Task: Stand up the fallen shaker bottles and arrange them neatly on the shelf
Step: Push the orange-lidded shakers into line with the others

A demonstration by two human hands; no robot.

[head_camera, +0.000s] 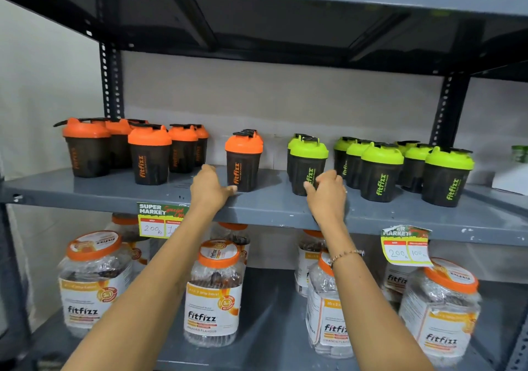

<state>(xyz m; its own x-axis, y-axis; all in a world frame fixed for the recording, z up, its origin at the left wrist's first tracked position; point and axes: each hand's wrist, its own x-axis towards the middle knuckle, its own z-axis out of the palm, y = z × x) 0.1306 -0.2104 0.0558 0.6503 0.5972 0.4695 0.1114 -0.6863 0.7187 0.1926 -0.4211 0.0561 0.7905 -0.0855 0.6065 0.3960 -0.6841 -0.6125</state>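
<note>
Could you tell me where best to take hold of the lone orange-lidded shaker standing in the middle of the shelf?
Probably around the dark body of the orange-lidded shaker, below the lid, coming from the front-left where the left hand already is. It stands upright with open shelf on both sides; the domed lid offers a poorer grip.

Shaker bottles left of left hand (210, 189): orange lids (149, 135), dark smoky bodies, orange lettering. One more orange-lidded bottle (243, 161) just right of that hand. Bottles at and right of right hand (327, 192): lime-green lids (382, 153), dark bodies, green lettering. Shelf (265, 207) grey. Below the hands, clear jars (213, 293) with orange lids and white-orange labels; price tags (155, 219) yellow, red, green.
</note>
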